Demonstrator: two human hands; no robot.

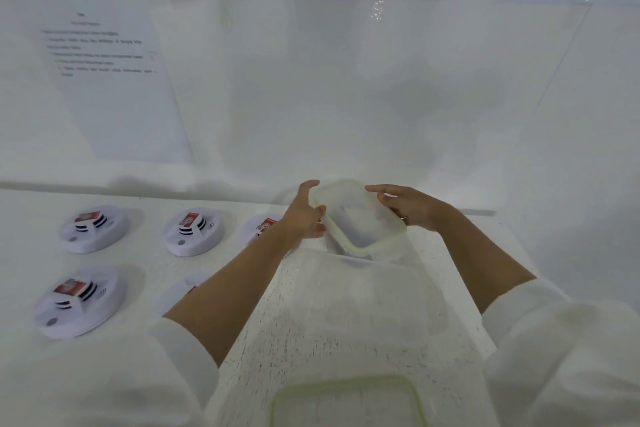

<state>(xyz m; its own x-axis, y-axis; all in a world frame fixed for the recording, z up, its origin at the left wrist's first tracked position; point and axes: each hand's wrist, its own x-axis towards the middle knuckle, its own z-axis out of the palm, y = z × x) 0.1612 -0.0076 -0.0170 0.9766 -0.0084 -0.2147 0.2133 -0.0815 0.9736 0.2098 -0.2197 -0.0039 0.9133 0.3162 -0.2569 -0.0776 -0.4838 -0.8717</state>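
A clear plastic container lid with a pale green seal (356,218) is tilted above the table's far middle. My left hand (304,215) grips its left edge, thumb on top and fingers curled under. My right hand (412,206) holds its right edge, fingers reaching over the rim. Below the lid stands a clear plastic container (360,284), its inside blurred. Another green-rimmed lid or container (346,399) lies at the near edge.
Several white round smoke detectors with red labels lie on the white table at the left, such as one (95,229), another (194,230) and a third (81,302). Printed sheets (110,80) hang on the white wall behind.
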